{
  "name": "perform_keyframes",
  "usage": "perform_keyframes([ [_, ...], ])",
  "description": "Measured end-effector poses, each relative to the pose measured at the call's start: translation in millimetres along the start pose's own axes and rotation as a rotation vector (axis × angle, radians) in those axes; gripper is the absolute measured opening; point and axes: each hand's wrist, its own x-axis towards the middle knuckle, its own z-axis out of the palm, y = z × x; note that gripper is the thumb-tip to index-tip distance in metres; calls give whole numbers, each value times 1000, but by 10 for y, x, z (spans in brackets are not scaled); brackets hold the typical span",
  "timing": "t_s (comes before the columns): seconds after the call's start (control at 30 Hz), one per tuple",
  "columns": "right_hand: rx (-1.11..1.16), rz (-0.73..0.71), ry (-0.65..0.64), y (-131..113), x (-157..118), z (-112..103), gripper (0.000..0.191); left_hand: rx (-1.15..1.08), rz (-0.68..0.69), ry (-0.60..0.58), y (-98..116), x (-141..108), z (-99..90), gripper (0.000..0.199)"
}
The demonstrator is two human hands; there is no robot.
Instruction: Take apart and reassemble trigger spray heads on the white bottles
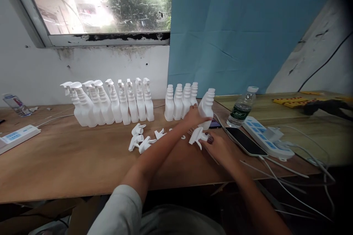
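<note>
My left hand (193, 118) is closed around the lower part of a white spray bottle (207, 102), which has an open neck and leans to the right. Close in front of it, my right hand (219, 147) grips a white trigger sprayer head (198, 136) by its collar end, apart from the bottle's neck. Just left of the held bottle is a short row of white bottles without heads (178, 102). Several loose trigger heads (137, 141) lie on the wooden table (91, 161), left of my left forearm.
Farther left stands a row of bottles with trigger heads fitted (117, 102). To the right are a water bottle (242, 107), a phone (246, 141), a power strip (266, 137) and loose cables. Another power strip (18, 136) and a clear bottle (17, 105) lie at far left.
</note>
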Motion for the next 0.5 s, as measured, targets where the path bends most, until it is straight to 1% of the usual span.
perform_keyframes([
  [0.03,71,-20,-7,-6,2,-48,38,-5,-4,4,47,-65,-103,86],
  [0.07,148,-48,-8,-26,11,-87,38,-20,-7,-17,92,-147,-214,78],
  [0.1,228,-86,1,-62,27,-116,38,-63,-23,-65,129,-246,-328,72],
  [0.17,380,-186,40,-182,86,-132,38,-84,-12,-122,168,-482,-547,65],
  [0.23,503,-300,86,-349,166,-96,38,-92,14,-134,153,-733,-733,58],
  [0.3,580,-365,87,-539,237,-31,36,-161,-31,-102,94,-954,-882,55],
  [0.37,574,-374,64,-725,270,34,35,-215,-71,-42,26,-1117,-1009,53],
  [0.43,503,-363,80,-878,255,76,34,-198,-60,22,-18,-1226,-1131,49],
  [0.5,427,-344,148,-979,210,87,29,-121,-8,97,-20,-1301,-1248,44],
])
